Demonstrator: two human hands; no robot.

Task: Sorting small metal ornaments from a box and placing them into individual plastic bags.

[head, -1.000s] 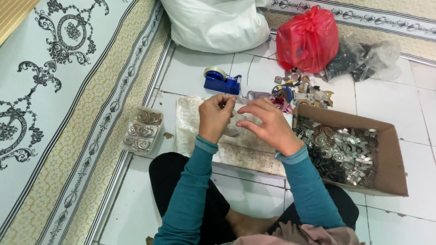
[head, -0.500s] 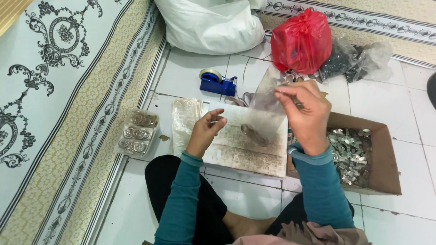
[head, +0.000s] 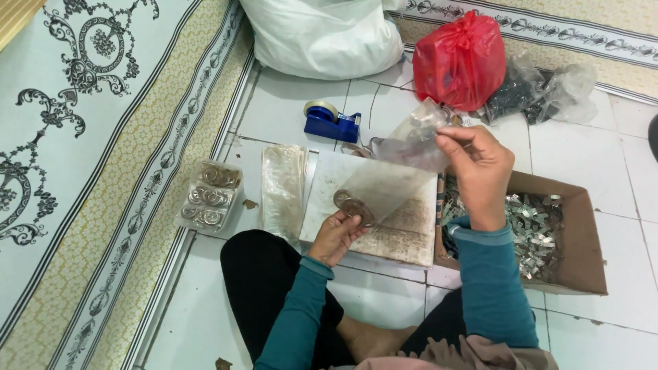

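Seated on a tiled floor, a person pinches a small stack of round metal discs (head: 353,207) between the fingers of the left hand (head: 336,236) at frame centre, while the right hand (head: 480,175), fingers clamped on its upper end, holds up a clear bag (head: 397,171) over a stained board (head: 384,212). The job looks best done by keeping the bag's mouth wide and the discs squared together as they slide in. Beyond lie a box (head: 582,240) of metal parts at right, packed bags (head: 209,197) at left, a blue tape dispenser (head: 332,122) and a red bag (head: 460,60) at top.

White tiled floor (head: 603,147), patterned pale-blue carpet (head: 82,137) alongside.
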